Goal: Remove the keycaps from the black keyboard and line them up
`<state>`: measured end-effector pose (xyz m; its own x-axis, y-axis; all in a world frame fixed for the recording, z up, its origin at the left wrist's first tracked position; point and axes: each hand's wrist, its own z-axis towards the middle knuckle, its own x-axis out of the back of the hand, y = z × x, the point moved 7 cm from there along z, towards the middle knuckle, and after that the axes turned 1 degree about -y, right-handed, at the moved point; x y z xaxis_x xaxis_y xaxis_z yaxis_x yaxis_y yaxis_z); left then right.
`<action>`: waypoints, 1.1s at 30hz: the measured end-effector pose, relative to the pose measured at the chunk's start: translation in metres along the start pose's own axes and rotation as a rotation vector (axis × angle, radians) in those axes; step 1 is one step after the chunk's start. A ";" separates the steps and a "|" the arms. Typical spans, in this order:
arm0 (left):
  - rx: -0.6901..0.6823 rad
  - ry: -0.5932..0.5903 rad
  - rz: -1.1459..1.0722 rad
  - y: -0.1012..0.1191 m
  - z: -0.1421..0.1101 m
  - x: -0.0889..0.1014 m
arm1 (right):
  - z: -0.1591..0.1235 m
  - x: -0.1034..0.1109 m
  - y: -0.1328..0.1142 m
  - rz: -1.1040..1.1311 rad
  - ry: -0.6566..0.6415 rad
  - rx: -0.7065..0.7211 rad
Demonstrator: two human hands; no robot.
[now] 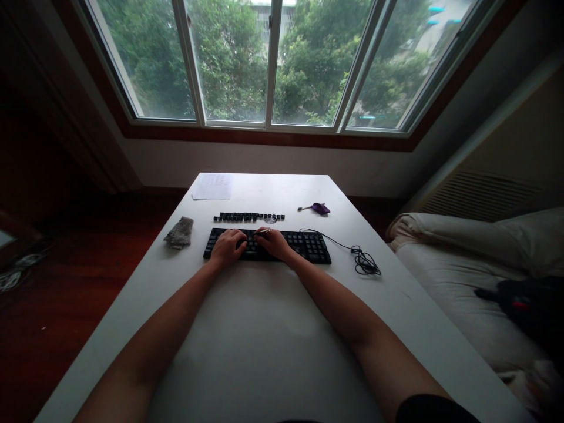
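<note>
A black full-size keyboard [315,248] lies flat across the white table. My left hand [225,248] rests on its left part, fingers curved forward and thumb apart from them over the keys. Close beside it, my right hand [274,244] is closed over the middle keys. A thin, shiny bit shows at its fingertips, too small to name. Just behind the keyboard stand rows of loose black keycaps [240,217]. A small clear, glinting piece [270,221] lies by their right end. The keys under both hands are hidden.
A grey cloth [179,233] lies left of the keyboard. At right are its coiled cable [365,261] and a brush beside a purple item [321,208]. Paper sheets [212,187] lie at the white table's [264,329] far left corner. A sofa [458,276] stands at right.
</note>
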<state>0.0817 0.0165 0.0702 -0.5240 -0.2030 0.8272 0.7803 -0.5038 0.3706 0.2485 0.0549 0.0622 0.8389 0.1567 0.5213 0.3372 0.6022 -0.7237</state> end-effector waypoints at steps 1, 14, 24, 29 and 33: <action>0.003 -0.001 -0.002 0.000 0.000 0.000 | 0.000 0.000 0.000 0.001 0.001 0.002; -0.014 0.004 0.014 -0.001 0.000 -0.001 | 0.001 -0.001 0.000 -0.033 -0.012 -0.014; -0.019 0.003 0.024 0.000 0.000 0.000 | 0.001 -0.002 0.004 -0.036 -0.012 -0.018; -0.017 0.001 0.022 -0.001 0.000 0.000 | 0.001 -0.002 0.004 -0.034 -0.014 -0.023; -0.017 0.004 0.017 0.000 0.000 0.001 | 0.001 -0.001 0.002 -0.025 -0.011 -0.014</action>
<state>0.0814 0.0162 0.0705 -0.5120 -0.2149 0.8317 0.7830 -0.5149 0.3490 0.2476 0.0566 0.0607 0.8256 0.1503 0.5440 0.3639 0.5950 -0.7167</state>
